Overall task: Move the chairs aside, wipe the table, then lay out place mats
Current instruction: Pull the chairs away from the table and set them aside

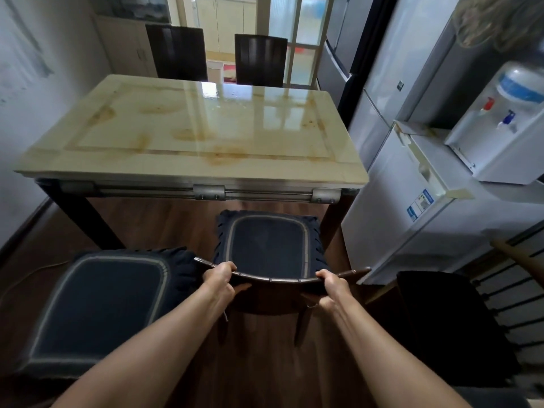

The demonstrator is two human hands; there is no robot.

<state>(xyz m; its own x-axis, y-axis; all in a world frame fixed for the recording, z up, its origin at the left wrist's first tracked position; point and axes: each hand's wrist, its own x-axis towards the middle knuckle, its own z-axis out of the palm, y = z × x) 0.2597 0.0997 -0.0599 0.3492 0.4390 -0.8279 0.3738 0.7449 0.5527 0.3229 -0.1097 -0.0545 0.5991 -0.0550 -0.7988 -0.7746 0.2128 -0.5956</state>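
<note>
A glossy cream table [191, 169] with brown stains stands ahead of me. A dark wooden chair with a navy seat cushion [268, 242] sits at its near side, pulled back from the edge. My left hand [220, 276] grips the left part of its curved backrest rail [279, 280], and my right hand [332, 285] grips the right part. A second chair with a navy cushion [100, 307] stands to my left. Two dark chair backs rise at the far side, one at the left [178, 53] and one at the right [260, 60].
Grey refrigerators [412, 178] line the right side, with a water dispenser [500, 125] on top of the low one. A dark seat [447, 328] and a railing stand at the right. A wall runs along the left. Wooden floor lies underfoot.
</note>
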